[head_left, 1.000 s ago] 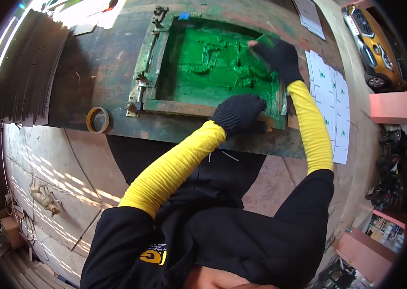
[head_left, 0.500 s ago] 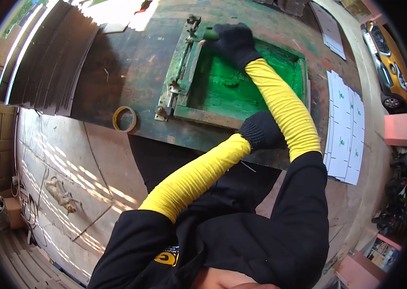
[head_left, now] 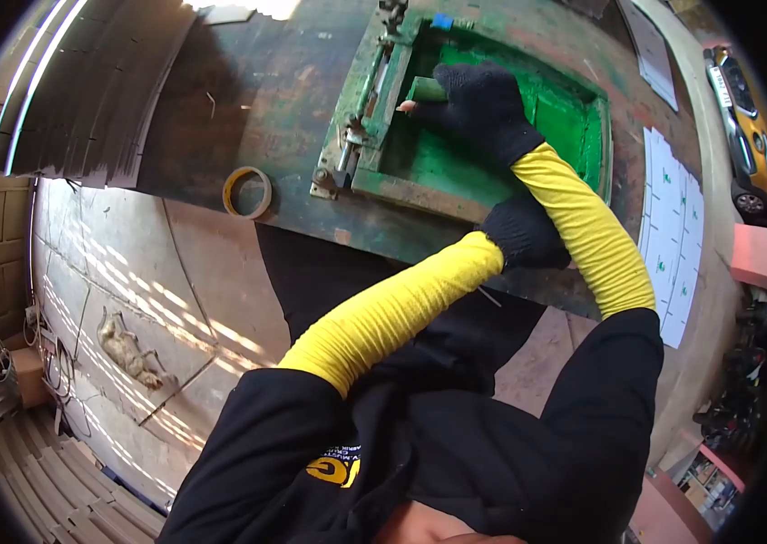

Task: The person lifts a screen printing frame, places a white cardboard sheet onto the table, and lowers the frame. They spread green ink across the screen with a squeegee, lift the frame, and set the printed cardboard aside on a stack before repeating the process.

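A wooden-edged screen frame (head_left: 420,197) with wet green ink (head_left: 569,118) inside lies on the dark worktable, joined to a metal hinge bar (head_left: 370,86) on its left. Over its left half, my right hand (head_left: 483,109) in a black glove is closed round a green-stained handle (head_left: 429,89), one bare fingertip showing. What lies beneath that hand is hidden. My left hand (head_left: 528,234), also black-gloved, rests at the frame's near edge, partly behind my right forearm; its fingers are hidden.
A tape roll (head_left: 247,192) sits at the table's front edge (head_left: 311,247). Stacked dark sheets (head_left: 116,91) stand at the left, printed white sheets (head_left: 671,227) lie at the right. An animal (head_left: 132,352) lies on the floor; an orange car (head_left: 742,127) stands beyond.
My right hand has come from the frame's far edge toward me with the green handle. The view has shifted slightly, and a blue patch at the far edge is now uncovered.
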### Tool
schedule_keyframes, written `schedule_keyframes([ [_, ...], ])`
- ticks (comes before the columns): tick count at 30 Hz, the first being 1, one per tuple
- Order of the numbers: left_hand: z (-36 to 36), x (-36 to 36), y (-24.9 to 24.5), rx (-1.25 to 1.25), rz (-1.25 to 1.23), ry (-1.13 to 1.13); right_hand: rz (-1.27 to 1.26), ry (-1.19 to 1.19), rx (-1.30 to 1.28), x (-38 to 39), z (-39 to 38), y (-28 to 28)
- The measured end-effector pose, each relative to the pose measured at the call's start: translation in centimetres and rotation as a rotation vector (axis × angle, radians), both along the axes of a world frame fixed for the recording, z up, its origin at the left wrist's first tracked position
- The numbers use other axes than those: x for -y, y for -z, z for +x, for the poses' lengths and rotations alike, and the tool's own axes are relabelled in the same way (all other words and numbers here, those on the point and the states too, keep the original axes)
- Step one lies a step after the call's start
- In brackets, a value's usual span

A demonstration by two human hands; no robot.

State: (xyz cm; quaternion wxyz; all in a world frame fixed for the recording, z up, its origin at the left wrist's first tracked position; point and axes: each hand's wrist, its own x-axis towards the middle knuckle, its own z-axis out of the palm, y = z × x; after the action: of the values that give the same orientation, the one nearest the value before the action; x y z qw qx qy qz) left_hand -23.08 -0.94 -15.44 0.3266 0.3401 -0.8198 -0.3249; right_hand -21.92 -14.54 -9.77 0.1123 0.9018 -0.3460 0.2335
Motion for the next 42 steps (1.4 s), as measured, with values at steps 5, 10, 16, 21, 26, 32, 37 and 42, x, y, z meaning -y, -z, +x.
schedule_keyframes([
  [5, 1.2, 0.6, -3.6, 0.189, 0.157, 0.136, 0.175, 0.168, 0.083, 5.7, -2.1, -2.2],
  [10, 1.0, 0.4, -3.3, 0.143, 0.031, 0.115, 0.118, 0.396, 0.026, 12.6, -5.0, -1.2],
  [16, 0.5, 0.3, -2.7, 0.122, 0.024, 0.071, 0.288, 0.472, -0.074, 16.0, -3.7, 0.3],
  [21, 0.8, 0.5, -3.2, 0.224, -0.036, 0.150, -0.250, 0.211, 0.364, 16.9, -5.7, -1.4],
  [26, 0.5, 0.4, -3.3, 0.151, -0.230, 0.173, -0.266, 0.324, 0.426, 11.4, -15.1, -8.3],
  [32, 1.9, -0.5, -7.9, 0.063, -0.281, 0.049, 0.448, 0.712, 0.877, 7.4, -31.7, -3.3],
  [37, 5.0, -1.0, -14.3, -0.007, -0.345, 0.024, 0.067, 0.448, 0.264, 2.6, -33.1, 2.2],
  [42, 8.2, -1.5, -18.8, -0.043, -0.204, -0.041, 0.436, 0.499, -0.114, -1.1, -23.6, 3.0],
])
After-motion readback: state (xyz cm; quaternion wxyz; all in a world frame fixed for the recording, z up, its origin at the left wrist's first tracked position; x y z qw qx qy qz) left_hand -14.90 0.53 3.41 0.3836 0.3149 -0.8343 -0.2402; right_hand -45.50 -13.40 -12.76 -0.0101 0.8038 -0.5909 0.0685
